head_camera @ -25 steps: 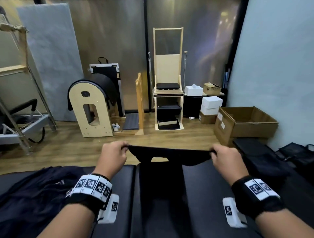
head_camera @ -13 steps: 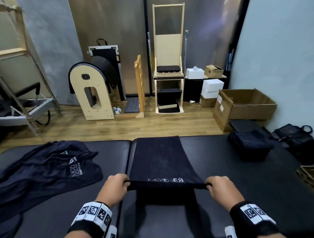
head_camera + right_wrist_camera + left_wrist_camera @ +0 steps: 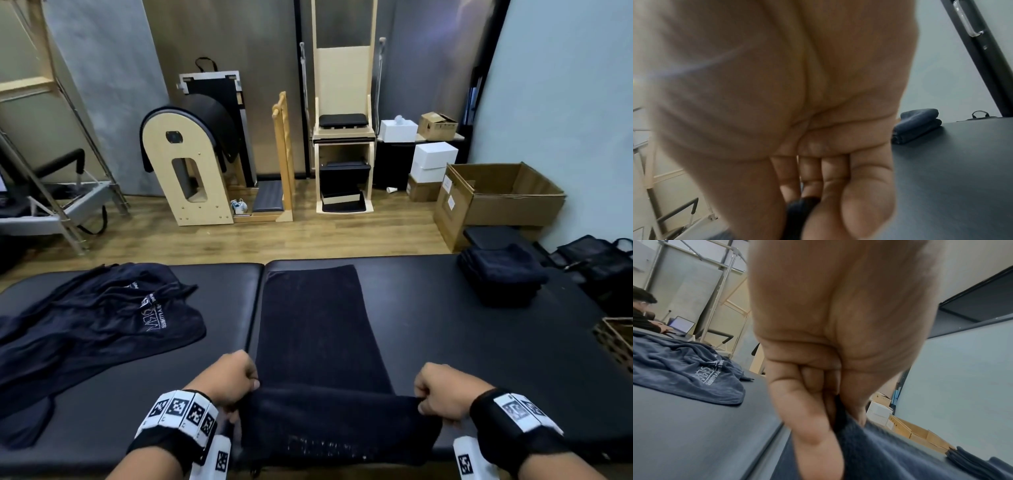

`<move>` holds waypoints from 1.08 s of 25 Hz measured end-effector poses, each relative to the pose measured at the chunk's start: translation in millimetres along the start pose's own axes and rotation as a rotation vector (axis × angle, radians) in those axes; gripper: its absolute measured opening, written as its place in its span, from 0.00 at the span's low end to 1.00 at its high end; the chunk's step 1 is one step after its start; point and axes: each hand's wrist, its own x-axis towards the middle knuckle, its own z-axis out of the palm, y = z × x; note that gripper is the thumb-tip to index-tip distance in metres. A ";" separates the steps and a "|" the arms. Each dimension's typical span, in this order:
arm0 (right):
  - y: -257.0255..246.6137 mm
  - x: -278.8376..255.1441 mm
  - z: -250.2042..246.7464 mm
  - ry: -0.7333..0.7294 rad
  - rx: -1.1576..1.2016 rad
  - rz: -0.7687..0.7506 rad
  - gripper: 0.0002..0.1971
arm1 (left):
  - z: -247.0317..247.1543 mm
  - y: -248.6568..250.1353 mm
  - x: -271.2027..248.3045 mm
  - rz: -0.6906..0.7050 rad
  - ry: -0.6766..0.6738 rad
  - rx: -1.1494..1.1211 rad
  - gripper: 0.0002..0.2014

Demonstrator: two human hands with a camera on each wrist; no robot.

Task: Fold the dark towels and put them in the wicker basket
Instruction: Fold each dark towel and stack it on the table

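**Towel laid out lengthwise, near corners pinched in both hands**

The dark towel (image 3: 318, 329) lies flat on the black padded worktop (image 3: 445, 329), its long axis running straight away from the person, from 6 o'clock toward 12 o'clock. Its near end hangs over the worktop's front edge. The left hand (image 3: 227, 380) pinches the near left corner, with fingers (image 3: 809, 418) curled and the cloth caught against the thumb. The right hand (image 3: 445, 394) pinches the near right corner the same way, and the right wrist view shows a dark wad of cloth caught at the fingers (image 3: 865, 199).

The held edge sits between the two fists, square to the long axis. Each hand is about equally near its own corner, so neither has the advantage. The free far edge lies at 12 o'clock from both hands, well apart from them. A lengthwise fold would likely mean carrying the near edge toward 12 o'clock to meet it, with both hands travelling evenly so the edges stay aligned.

The wicker basket (image 3: 613, 339) shows only as a corner at 3 o'clock, beyond the worktop's right end. A folded stack (image 3: 500, 274) of dark cloth rests at about 2 o'clock on the worktop. An unfolded pile (image 3: 85, 325) of dark printed cloth sprawls at 9 o'clock.
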 end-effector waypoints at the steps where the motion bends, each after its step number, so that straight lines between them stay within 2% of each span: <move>1: 0.8 7.9 -3.3 0.057 0.003 -0.015 0.03 | -3.8 0.9 3.9 0.012 0.028 -0.022 0.16; 4: 2.9 39.5 -17.5 0.246 0.006 -0.029 0.05 | -18.8 3.2 21.8 0.036 0.105 -0.077 0.11; 8: -9.0 90.4 -47.0 0.420 0.007 -0.031 0.02 | -47.6 4.2 65.8 0.044 0.179 -0.079 0.11; 14: -38.6 161.9 -102.4 0.502 -0.038 -0.016 0.03 | -93.3 -1.8 149.5 0.036 0.261 -0.104 0.15; 23: -65.4 267.1 -159.5 0.566 -0.090 0.022 0.04 | -129.8 -21.9 295.1 0.031 0.260 -0.099 0.16; 27: -57.8 327.4 -165.7 0.504 -0.061 0.015 0.06 | -120.5 -20.6 348.6 -0.030 0.265 -0.070 0.06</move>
